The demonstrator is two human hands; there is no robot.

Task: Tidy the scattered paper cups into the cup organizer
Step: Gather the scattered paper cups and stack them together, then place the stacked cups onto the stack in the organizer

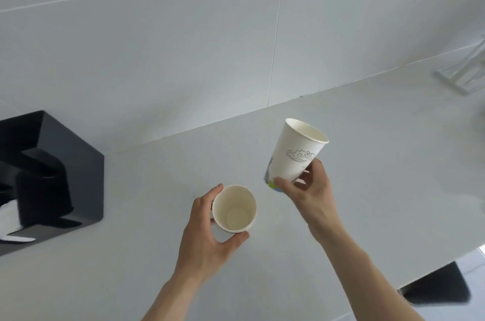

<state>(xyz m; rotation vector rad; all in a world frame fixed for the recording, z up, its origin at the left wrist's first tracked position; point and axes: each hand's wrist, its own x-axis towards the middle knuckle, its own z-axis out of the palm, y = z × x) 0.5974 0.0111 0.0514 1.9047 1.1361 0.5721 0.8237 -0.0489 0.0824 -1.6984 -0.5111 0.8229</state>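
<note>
Flanking both held cups: black organizer [52,179] left, white rack [464,71] right.

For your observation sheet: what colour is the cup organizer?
Black, seen in the head view: the cup organizer.

White counter [367,163], tiled wall [183,32], white rack [464,71]

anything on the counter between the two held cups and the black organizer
Nothing visible: the counter is bare between the organizer and the cups, one in the left hand, one in the right hand.
</note>
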